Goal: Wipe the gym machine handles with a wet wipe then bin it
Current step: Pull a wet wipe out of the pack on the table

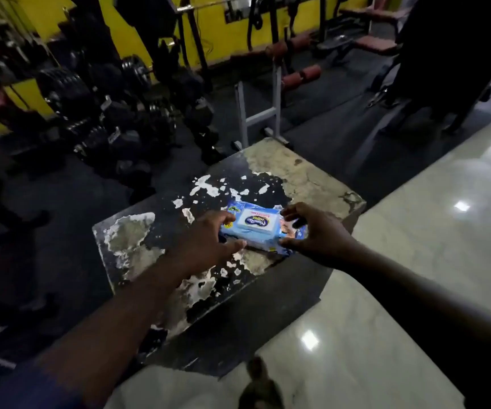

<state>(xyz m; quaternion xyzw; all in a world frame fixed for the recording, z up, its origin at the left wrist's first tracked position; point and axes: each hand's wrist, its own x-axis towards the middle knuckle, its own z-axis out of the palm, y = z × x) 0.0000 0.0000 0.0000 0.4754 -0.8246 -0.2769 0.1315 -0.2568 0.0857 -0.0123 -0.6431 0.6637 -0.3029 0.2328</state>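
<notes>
Left hand (206,240) grips wipes pack (257,227) left end, right hand (319,236) pinches right end; pack flat on chipped block (300,172)

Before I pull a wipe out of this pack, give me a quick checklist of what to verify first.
1. Support: the wet wipe pack rests on the peeling black block: ok.
2. The left hand has a grip on the pack's left end: ok.
3. The right hand has a grip on its right end: ok.
4. The flip lid is open: not ok, it looks shut.
5. A wipe is out and ready: not ok, none shows.
6. Bin located: cannot tell, none in view.
</notes>
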